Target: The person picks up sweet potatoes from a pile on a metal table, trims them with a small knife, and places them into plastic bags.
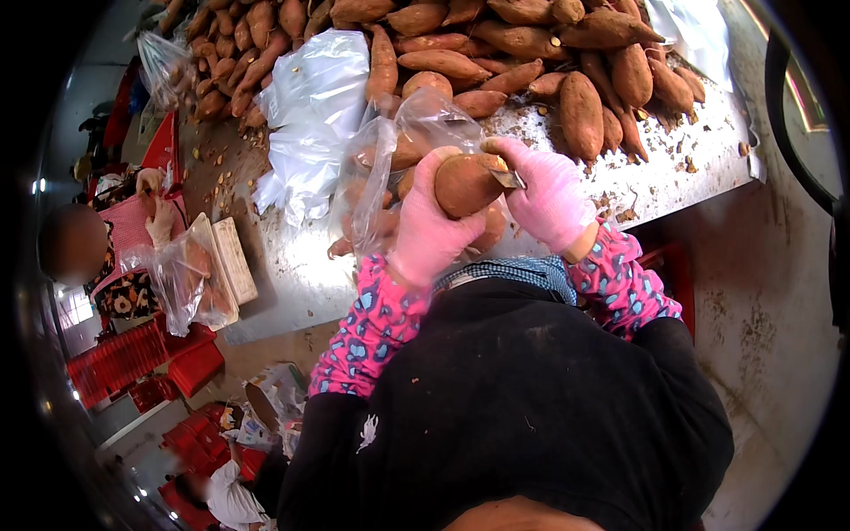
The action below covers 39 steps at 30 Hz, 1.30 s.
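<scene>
In a pink glove, my left hand (431,222) grips a large sweet potato (467,184). My right hand (548,192), gloved alike, holds a short metal blade (508,178) against the right end of that sweet potato, where a pale patch shows near the top edge. The blade's handle is hidden in the glove. Right behind and below both hands, a clear plastic bag (372,192) with several sweet potatoes in it lies on the metal table (312,265). A stack of white plastic bags (319,113) lies to its left.
A big heap of sweet potatoes (465,46) covers the table's far side. Soil crumbs and cut bits (664,159) litter the right part. At the left, a co-worker (139,245) works by a filled clear bag (192,265). Red crates (126,358) stand beyond; another person (232,494) is lower left.
</scene>
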Each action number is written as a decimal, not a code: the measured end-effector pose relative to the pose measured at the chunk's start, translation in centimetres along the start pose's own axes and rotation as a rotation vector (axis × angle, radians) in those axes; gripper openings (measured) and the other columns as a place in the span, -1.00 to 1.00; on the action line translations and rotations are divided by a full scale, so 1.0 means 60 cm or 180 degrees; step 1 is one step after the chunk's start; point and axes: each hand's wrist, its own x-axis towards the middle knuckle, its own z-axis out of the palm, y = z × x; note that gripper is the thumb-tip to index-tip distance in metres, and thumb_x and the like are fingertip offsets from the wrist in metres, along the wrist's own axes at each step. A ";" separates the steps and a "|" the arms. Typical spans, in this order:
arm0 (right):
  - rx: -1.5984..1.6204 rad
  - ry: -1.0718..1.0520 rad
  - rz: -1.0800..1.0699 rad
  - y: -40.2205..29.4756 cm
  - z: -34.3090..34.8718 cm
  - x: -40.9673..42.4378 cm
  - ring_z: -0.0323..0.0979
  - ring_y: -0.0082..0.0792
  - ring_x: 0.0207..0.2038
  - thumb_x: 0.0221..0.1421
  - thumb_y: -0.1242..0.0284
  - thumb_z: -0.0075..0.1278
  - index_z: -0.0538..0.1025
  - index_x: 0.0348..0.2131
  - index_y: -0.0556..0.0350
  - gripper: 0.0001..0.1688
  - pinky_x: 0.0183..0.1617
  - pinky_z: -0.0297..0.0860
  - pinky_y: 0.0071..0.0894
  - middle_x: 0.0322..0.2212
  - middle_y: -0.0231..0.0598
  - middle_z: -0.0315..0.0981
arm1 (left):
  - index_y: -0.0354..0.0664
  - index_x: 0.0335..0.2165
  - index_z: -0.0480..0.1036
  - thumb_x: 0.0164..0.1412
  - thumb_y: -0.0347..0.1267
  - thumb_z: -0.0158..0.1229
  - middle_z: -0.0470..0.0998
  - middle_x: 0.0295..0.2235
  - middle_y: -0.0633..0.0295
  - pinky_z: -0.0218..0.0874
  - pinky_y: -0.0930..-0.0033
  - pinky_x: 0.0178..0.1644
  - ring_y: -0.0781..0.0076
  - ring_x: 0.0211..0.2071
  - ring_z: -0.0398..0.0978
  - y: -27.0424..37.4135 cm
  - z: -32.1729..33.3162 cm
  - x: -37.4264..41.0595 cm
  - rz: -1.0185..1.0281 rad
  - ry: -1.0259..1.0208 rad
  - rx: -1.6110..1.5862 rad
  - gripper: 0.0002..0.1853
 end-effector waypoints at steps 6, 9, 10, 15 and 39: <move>0.0730 0.0549 0.0818 0.090 0.023 0.025 0.49 -0.18 -0.40 0.10 0.50 -0.16 0.52 -0.22 0.02 -0.73 -0.31 0.37 -0.29 -0.49 -0.04 0.49 | -0.18 0.04 0.14 -0.20 -0.57 0.36 0.33 -0.11 0.22 0.25 0.37 0.00 0.43 -0.13 0.39 0.049 0.018 -0.003 0.1345 -0.0528 0.0756 -0.20; 0.1925 0.0225 0.1300 0.049 -0.017 0.013 0.34 -0.58 -0.50 0.16 0.52 -0.20 0.50 -0.18 0.13 -0.71 -0.38 0.30 -0.57 -0.58 -0.30 0.40 | -0.17 0.05 0.13 -0.18 -0.60 0.32 0.35 -0.13 0.24 0.26 0.41 -0.03 0.46 -0.12 0.38 0.030 0.010 0.005 0.0015 -0.0172 -0.0749 -0.21; 0.2068 0.0232 0.1156 0.040 -0.020 0.007 0.31 -0.61 -0.51 0.17 0.53 -0.21 0.50 -0.16 0.15 -0.71 -0.38 0.29 -0.59 -0.59 -0.34 0.38 | -0.16 0.05 0.13 -0.17 -0.60 0.31 0.35 -0.13 0.24 0.26 0.41 -0.03 0.46 -0.12 0.38 0.032 0.009 0.010 0.0067 -0.0169 -0.0641 -0.22; 0.2513 -0.0001 0.0769 -0.006 -0.036 -0.010 0.30 -0.62 -0.49 0.16 0.53 -0.21 0.46 -0.10 0.20 -0.67 -0.35 0.28 -0.60 -0.58 -0.41 0.36 | -0.15 0.04 0.14 -0.20 -0.63 0.25 0.38 -0.15 0.21 0.27 0.39 -0.02 0.44 -0.12 0.40 0.030 0.013 0.014 0.0252 0.0119 -0.0265 -0.23; 0.3080 -0.0067 0.1469 0.004 -0.044 0.002 0.20 -0.72 -0.62 0.06 0.14 0.00 0.48 -0.30 0.12 -0.60 -0.58 0.11 -0.70 -0.62 -0.49 0.32 | -0.19 -0.16 0.44 0.08 -0.21 0.15 0.52 -0.43 0.18 0.27 0.32 -0.15 0.30 -0.34 0.48 -0.040 -0.182 0.016 -0.0667 0.1475 0.2593 -0.62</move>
